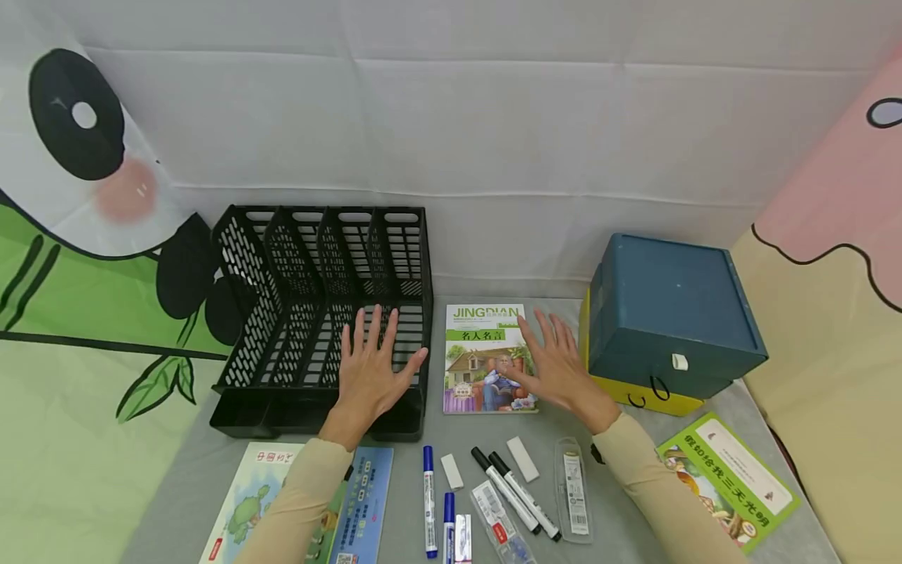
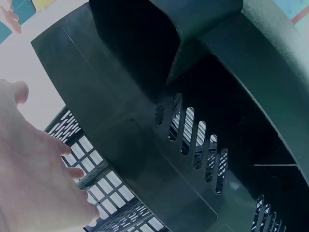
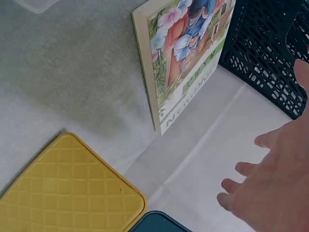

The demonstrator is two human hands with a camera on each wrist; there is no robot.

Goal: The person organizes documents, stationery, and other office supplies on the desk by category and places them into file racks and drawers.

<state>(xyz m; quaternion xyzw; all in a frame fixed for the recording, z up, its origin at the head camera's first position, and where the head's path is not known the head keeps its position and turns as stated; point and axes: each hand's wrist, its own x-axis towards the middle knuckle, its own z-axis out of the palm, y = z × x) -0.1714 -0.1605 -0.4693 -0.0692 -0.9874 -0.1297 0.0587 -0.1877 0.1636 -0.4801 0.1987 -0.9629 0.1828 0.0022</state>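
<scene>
- Left hand [image 1: 373, 372]: fingers straight and spread, over the right front part of the black organizer [image 1: 296, 397]; contact can't be told.
- Right hand [image 1: 564, 372]: fingers extended and fanned; in head view the thumb overlaps the right side of the JINGDIAN book [image 1: 479, 372]; contact can't be told.
- Organizer: back left on the desk [image 1: 433, 427], slatted, tall dividers, shallow tray along the front.
- JINGDIAN book: cover showing, between organizer and blue box [image 1: 669, 290]; both sit close, leaving narrow gaps each side.
- Blue box: right, white tab [image 1: 680, 362] on the front, over a yellow box [image 1: 683, 403] with black loops. Right hand just left of it.
- Left sleeve [image 1: 292, 493] covers part of the turtle book [image 1: 247, 509]; blue book [image 1: 366, 493] beside it, both in front of the organizer.
- Front middle, between the forearms: two blue markers [image 1: 430, 501], two black-capped markers [image 1: 507, 493], two white blocks [image 1: 522, 459], small pink-white box [image 1: 463, 536], clear pack [image 1: 499, 521] with red label, clear case [image 1: 575, 489]. Cluttered.
- Green book [image 1: 733, 470]: tilted, right front, next to right sleeve [image 1: 644, 478].
- Pale cloth [image 1: 493, 141] hangs behind; cartoon prints at both sides.
</scene>
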